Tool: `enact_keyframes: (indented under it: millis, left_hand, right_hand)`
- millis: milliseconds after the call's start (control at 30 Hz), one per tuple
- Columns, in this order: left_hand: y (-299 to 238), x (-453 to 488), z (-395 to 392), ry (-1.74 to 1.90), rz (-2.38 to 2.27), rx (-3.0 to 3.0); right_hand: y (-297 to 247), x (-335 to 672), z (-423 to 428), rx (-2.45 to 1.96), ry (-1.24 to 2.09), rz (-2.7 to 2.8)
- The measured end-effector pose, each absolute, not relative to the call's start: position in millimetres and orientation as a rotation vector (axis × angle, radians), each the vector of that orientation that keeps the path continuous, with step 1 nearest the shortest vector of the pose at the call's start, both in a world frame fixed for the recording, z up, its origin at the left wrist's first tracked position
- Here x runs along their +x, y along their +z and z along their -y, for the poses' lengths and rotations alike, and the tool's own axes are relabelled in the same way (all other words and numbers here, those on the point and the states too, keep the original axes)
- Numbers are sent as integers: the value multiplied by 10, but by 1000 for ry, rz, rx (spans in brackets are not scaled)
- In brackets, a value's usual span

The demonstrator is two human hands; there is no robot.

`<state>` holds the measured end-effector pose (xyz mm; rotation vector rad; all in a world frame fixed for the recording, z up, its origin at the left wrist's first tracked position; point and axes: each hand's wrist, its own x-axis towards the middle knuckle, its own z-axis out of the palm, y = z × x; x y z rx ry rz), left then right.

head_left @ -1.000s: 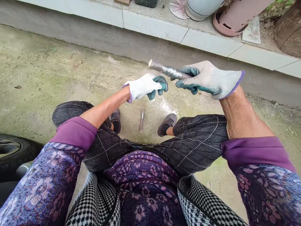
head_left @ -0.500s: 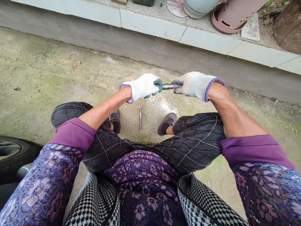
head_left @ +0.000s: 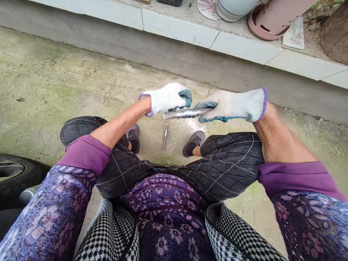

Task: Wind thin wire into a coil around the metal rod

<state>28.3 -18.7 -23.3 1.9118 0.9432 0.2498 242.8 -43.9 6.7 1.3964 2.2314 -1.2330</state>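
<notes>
A brown-grey rod (head_left: 170, 115) with silvery wire (head_left: 188, 113) wound tightly round its middle lies almost level above the ground. My right hand (head_left: 225, 105), in a white glove with green-grey fingers, grips the rod's right end. Just above the rod's left part is my left hand (head_left: 174, 97), gloved alike. Its fingers are curled in, and whatever they may hold is hidden. A second, similar rod (head_left: 165, 137) with a shiny band lies on the concrete between my shoes.
White powder is scattered on the concrete ground (head_left: 103, 87) below my hands. Ahead runs a low tiled ledge (head_left: 176, 29) bearing a pale bucket (head_left: 235, 9), a pink perforated cylinder (head_left: 280, 14) and a flat tile (head_left: 294, 33). A car wheel (head_left: 16, 177) stands at the left.
My left hand has come off the rod and curls above it. The right hand has brought the rod lower and nearer to me, and its left end now shows.
</notes>
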Motion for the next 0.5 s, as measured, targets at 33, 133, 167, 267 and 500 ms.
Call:
enact_keyframes:
  millis: [33, 133, 167, 267, 500]
  left_hand:
    - [-251, 295, 202, 210, -1001, 1899]
    - [-308, 338, 236, 128, -1117, 1826]
    - [-325, 348, 238, 128, -1126, 1805]
    - [-378, 351, 208, 207, -1114, 1725]
    - [-535, 292, 122, 286, -1013, 1623]
  right_hand:
    - [3, 2407, 423, 1374, -1104, -2229]
    - [-124, 2344, 366, 1453, -731, -2199]
    - [-137, 2333, 344, 1503, -630, -2178]
    - [-93, 2349, 274, 1674, -410, -2153]
    - [193, 2588, 302, 2223, -1056, -2397]
